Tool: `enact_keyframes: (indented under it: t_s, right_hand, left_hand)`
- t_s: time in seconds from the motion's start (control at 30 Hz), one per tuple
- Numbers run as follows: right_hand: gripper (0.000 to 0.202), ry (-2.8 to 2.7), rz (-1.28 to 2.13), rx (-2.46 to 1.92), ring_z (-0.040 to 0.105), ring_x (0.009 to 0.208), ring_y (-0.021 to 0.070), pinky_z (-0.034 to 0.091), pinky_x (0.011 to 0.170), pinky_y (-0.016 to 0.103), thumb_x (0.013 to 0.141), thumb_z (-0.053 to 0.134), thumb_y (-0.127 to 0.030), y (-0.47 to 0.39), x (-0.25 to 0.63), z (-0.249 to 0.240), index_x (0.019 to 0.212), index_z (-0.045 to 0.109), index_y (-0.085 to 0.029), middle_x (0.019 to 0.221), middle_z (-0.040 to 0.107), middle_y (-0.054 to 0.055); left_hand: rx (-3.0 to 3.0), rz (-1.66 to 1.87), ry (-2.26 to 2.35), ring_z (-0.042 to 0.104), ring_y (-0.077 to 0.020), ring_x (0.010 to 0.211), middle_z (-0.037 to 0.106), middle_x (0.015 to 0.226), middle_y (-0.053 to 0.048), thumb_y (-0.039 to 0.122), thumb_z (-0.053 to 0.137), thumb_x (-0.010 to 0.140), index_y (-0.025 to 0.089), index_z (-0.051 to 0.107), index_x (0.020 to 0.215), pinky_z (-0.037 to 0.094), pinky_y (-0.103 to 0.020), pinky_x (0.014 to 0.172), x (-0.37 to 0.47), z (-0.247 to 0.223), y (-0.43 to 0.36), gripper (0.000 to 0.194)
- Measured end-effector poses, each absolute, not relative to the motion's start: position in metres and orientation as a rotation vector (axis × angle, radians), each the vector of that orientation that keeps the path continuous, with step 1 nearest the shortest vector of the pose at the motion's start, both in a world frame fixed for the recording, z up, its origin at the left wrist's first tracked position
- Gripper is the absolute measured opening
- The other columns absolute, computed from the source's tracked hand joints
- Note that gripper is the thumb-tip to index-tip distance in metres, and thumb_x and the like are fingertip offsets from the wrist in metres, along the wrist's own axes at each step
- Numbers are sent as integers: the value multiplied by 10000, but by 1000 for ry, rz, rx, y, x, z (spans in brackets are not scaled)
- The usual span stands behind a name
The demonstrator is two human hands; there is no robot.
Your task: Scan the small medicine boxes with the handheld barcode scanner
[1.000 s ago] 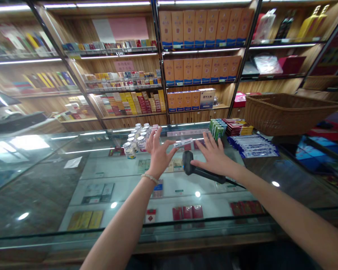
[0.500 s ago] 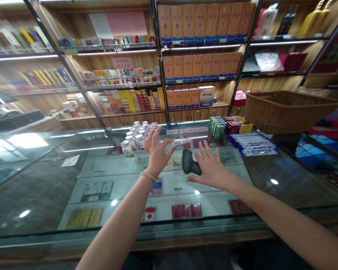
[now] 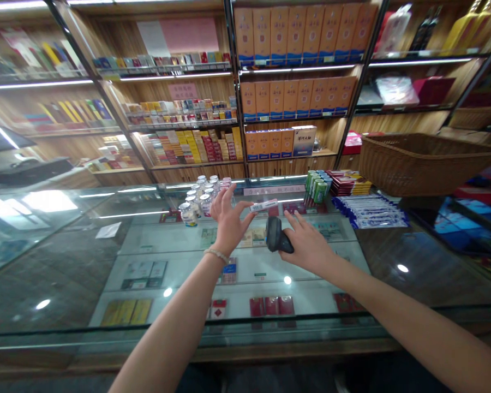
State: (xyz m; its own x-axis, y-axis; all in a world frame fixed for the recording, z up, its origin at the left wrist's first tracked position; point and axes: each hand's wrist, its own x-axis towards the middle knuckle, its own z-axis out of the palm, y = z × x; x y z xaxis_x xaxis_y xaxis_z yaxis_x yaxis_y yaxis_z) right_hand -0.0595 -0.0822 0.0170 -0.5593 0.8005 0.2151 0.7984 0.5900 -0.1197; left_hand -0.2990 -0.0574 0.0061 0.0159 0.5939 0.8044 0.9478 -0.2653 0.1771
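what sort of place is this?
Probably a small shop, perhaps selling liquor and tobacco: shelves stocked with matching orange boxes, a glass display counter with small packs under its top, and what looks like a barcode scanner at the right hand.

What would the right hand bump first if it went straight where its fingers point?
The right hand would probably bump the thin little box in the left hand, though I can't be sure they're at the same height.

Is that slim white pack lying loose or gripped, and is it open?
Gripped: the left hand pinches one end of the slim white pack between thumb and finger. Open or shut: too small to tell.
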Motion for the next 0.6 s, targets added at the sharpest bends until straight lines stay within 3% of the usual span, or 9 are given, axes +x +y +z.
enact_keyframes:
  t_s: [0.13, 0.27, 0.47, 0.6]
  right_hand:
    - [446, -2520, -26, -1301, 636, 1281, 353, 599, 910, 429, 876, 652, -369, -83, -54, 24, 1272, 661, -163, 1607, 474, 158]
    - [456, -2444, -48, -1363, 730, 1001, 293, 556, 663, 345, 900, 628, -448, -83, -48, 34, 1303, 635, -235, 1368, 637, 102]
    - [531, -2414, 44, -1292, 718, 1003, 296, 502, 626, 322, 936, 599, -476, -79, -40, 37, 1414, 547, -249, 1328, 641, 112]
    - [490, -2355, 264, -1199, 700, 1062, 320, 523, 710, 339, 890, 648, -440, -79, -38, 38, 1323, 587, -220, 1249, 690, 121]
  left_hand:
    - [-1859, -1175, -1572, 336, -367, 1516, 410, 1641, -48, 437, 767, 881, 309, 790, 1019, 254, -612, 1251, -302, 7, -57, 190]
    - [-1856, -1205, -1581, 321, -352, 1529, 391, 1651, -39, 427, 749, 898, 299, 781, 1036, 257, -595, 1262, -304, 9, -58, 191]
    - [-1816, -1232, -1591, 355, -361, 1510, 432, 1623, -56, 451, 750, 895, 291, 789, 1033, 263, -605, 1257, -305, 8, -58, 215]
    - [-1821, -1220, -1608, 346, -359, 1519, 426, 1633, -47, 468, 739, 900, 298, 786, 1045, 251, -602, 1265, -306, 7, -58, 228]
